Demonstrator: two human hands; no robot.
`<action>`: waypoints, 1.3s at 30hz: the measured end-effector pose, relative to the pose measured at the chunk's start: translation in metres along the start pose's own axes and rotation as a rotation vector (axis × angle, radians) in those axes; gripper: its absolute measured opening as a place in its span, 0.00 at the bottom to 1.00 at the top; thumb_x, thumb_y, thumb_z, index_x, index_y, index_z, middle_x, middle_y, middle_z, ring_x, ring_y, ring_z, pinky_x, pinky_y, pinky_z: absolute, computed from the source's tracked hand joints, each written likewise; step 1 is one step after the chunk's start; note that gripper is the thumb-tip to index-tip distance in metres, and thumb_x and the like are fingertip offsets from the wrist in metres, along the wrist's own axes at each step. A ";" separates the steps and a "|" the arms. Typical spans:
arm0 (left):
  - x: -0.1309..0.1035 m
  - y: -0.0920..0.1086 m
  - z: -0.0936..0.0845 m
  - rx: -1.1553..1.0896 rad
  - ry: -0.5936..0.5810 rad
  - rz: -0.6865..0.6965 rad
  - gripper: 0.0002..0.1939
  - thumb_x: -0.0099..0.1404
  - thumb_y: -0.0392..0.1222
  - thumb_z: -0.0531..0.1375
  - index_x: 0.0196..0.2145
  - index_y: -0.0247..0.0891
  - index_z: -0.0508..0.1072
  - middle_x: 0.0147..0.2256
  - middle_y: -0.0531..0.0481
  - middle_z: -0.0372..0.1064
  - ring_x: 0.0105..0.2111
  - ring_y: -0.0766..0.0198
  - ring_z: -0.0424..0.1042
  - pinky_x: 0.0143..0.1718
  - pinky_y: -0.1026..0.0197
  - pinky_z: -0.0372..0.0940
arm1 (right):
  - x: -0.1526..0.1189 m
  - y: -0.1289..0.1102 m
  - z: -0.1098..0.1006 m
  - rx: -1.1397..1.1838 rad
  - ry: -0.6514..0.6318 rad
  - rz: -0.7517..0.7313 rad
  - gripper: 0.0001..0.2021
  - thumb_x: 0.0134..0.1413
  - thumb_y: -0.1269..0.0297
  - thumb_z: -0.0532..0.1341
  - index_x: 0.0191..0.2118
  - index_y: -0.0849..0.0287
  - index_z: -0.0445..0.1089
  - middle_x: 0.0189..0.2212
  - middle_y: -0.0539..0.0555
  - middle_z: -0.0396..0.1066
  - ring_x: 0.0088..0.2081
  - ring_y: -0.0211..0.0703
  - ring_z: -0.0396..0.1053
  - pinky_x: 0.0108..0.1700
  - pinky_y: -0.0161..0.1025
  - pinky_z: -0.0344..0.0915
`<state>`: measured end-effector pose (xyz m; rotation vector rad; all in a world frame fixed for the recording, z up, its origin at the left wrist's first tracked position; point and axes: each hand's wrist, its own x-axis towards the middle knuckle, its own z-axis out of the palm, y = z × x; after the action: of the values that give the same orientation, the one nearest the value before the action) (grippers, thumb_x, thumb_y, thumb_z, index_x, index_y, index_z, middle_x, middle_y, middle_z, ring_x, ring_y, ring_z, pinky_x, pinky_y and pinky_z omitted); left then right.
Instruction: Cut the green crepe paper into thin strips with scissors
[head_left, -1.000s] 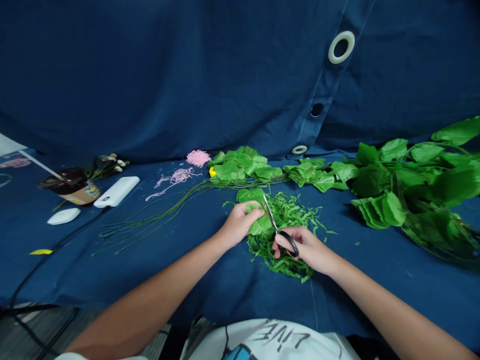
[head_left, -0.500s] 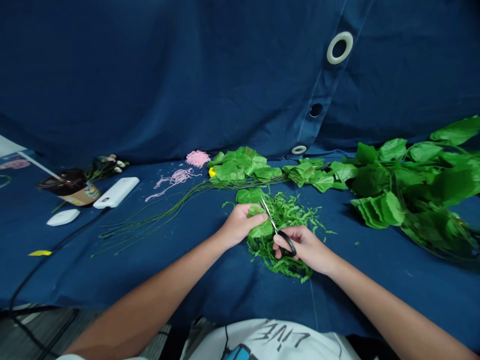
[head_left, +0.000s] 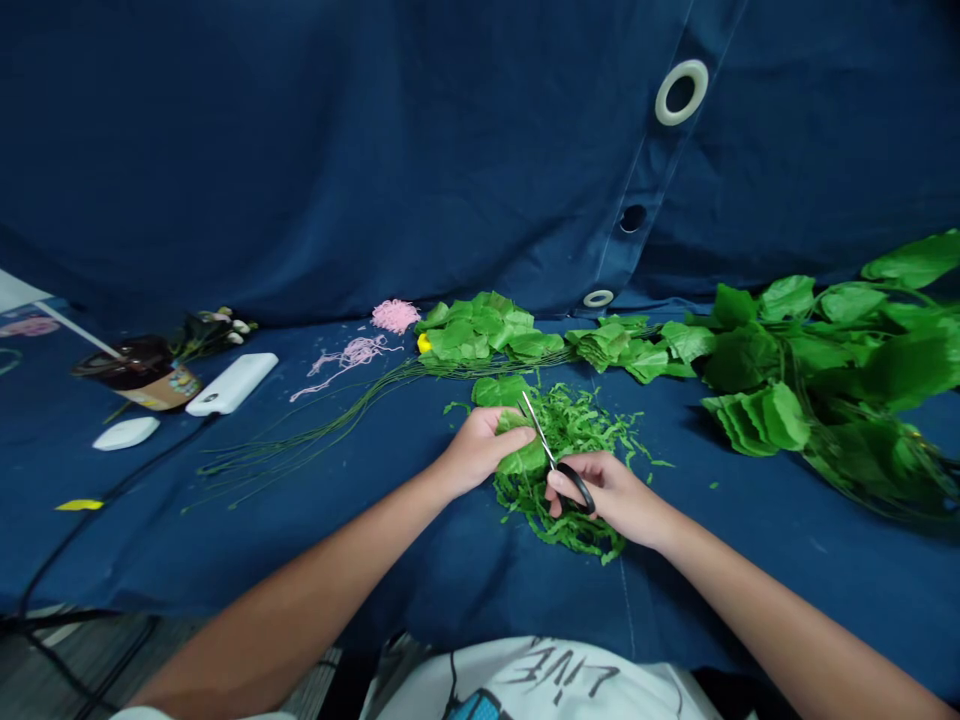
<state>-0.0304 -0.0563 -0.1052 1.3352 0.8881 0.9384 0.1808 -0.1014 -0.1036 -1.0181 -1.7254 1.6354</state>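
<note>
My left hand [head_left: 482, 449] pinches a green leaf piece [head_left: 523, 457] between thumb and fingers. In my right hand [head_left: 598, 489] are scissors [head_left: 543, 430] with black handles, their blades slightly apart and pointing up and left at the leaf's right edge. Under and around both lies a pile of thin green clippings [head_left: 585, 425]. Just beyond my left hand rests another green leaf [head_left: 499, 390]. Behind it is a stack of green leaves [head_left: 480, 328] with a yellow object [head_left: 424, 344] at its left end.
Long green stems [head_left: 330, 430] trail leftward. A big leafy bundle [head_left: 817, 350] lies at the right. Pink strands [head_left: 356, 355], a pink clump [head_left: 395, 316], a white device [head_left: 234, 384], a lidded cup [head_left: 154, 375] and a yellow scrap [head_left: 79, 505] are at the left. Blue cloth [head_left: 420, 150] hangs behind.
The scissor blades stand slightly closer together than before. Both hands remain in nearly the same place.
</note>
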 end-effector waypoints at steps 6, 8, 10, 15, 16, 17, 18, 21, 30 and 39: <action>0.000 0.006 0.002 -0.042 0.016 -0.025 0.13 0.59 0.46 0.67 0.28 0.33 0.71 0.22 0.56 0.65 0.19 0.73 0.61 0.20 0.69 0.54 | 0.003 0.006 0.001 0.012 0.049 -0.011 0.20 0.57 0.47 0.64 0.30 0.63 0.75 0.23 0.53 0.75 0.20 0.33 0.58 0.21 0.30 0.51; -0.001 0.009 0.005 -0.075 0.034 -0.054 0.11 0.60 0.45 0.65 0.31 0.34 0.71 0.20 0.57 0.64 0.16 0.74 0.59 0.19 0.69 0.52 | 0.004 0.008 0.001 0.014 0.069 -0.010 0.20 0.56 0.47 0.64 0.30 0.63 0.75 0.23 0.53 0.75 0.20 0.33 0.58 0.21 0.30 0.51; -0.002 0.012 0.007 -0.087 0.047 -0.067 0.10 0.61 0.45 0.64 0.33 0.34 0.72 0.19 0.58 0.64 0.14 0.75 0.56 0.17 0.69 0.52 | 0.004 0.010 0.001 0.015 0.083 -0.006 0.21 0.57 0.46 0.64 0.30 0.63 0.75 0.24 0.53 0.75 0.20 0.33 0.57 0.20 0.30 0.50; -0.001 0.013 0.006 -0.041 0.087 -0.038 0.11 0.61 0.46 0.63 0.32 0.34 0.72 0.19 0.58 0.64 0.14 0.75 0.55 0.16 0.69 0.51 | 0.003 0.007 0.000 0.029 0.040 0.014 0.22 0.59 0.45 0.61 0.34 0.63 0.75 0.27 0.54 0.75 0.21 0.33 0.57 0.21 0.31 0.51; 0.000 0.012 0.004 -0.027 0.104 -0.033 0.10 0.61 0.46 0.63 0.31 0.35 0.72 0.19 0.58 0.63 0.14 0.74 0.56 0.16 0.69 0.51 | 0.002 0.006 0.000 0.024 0.029 0.015 0.22 0.60 0.45 0.60 0.34 0.62 0.75 0.28 0.54 0.75 0.21 0.34 0.57 0.21 0.32 0.51; 0.000 0.011 0.003 -0.012 0.120 -0.025 0.10 0.61 0.46 0.63 0.31 0.35 0.71 0.19 0.58 0.62 0.15 0.74 0.57 0.16 0.70 0.51 | 0.002 0.004 0.000 0.015 0.019 0.014 0.22 0.60 0.45 0.59 0.34 0.62 0.75 0.29 0.54 0.75 0.21 0.34 0.56 0.22 0.32 0.51; 0.001 0.010 0.002 0.004 0.131 -0.017 0.10 0.61 0.46 0.62 0.30 0.36 0.70 0.19 0.58 0.61 0.15 0.74 0.57 0.15 0.70 0.51 | 0.001 0.003 0.000 0.005 0.010 0.014 0.22 0.61 0.44 0.59 0.34 0.62 0.75 0.29 0.54 0.75 0.21 0.34 0.56 0.22 0.32 0.50; 0.001 0.008 0.001 0.050 0.123 -0.014 0.10 0.63 0.46 0.60 0.30 0.37 0.69 0.18 0.58 0.60 0.14 0.73 0.59 0.13 0.70 0.52 | 0.001 -0.001 0.001 -0.017 -0.008 0.009 0.23 0.61 0.44 0.59 0.34 0.62 0.75 0.28 0.53 0.74 0.21 0.34 0.54 0.22 0.32 0.49; -0.004 0.012 0.005 0.103 0.066 -0.025 0.14 0.63 0.51 0.62 0.33 0.36 0.69 0.17 0.59 0.62 0.11 0.73 0.57 0.11 0.71 0.52 | 0.001 -0.002 0.002 -0.035 0.012 0.028 0.23 0.61 0.43 0.58 0.34 0.62 0.75 0.28 0.53 0.74 0.21 0.34 0.55 0.21 0.32 0.49; -0.002 0.007 0.003 0.034 0.071 0.066 0.14 0.60 0.47 0.65 0.30 0.33 0.71 0.23 0.55 0.65 0.20 0.73 0.61 0.20 0.70 0.55 | 0.001 -0.001 0.002 -0.014 0.004 0.019 0.24 0.60 0.43 0.59 0.35 0.63 0.75 0.28 0.54 0.74 0.20 0.33 0.54 0.21 0.32 0.49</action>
<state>-0.0286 -0.0592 -0.0984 1.3746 0.9226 1.0303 0.1787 -0.1017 -0.1030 -1.0466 -1.7323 1.6337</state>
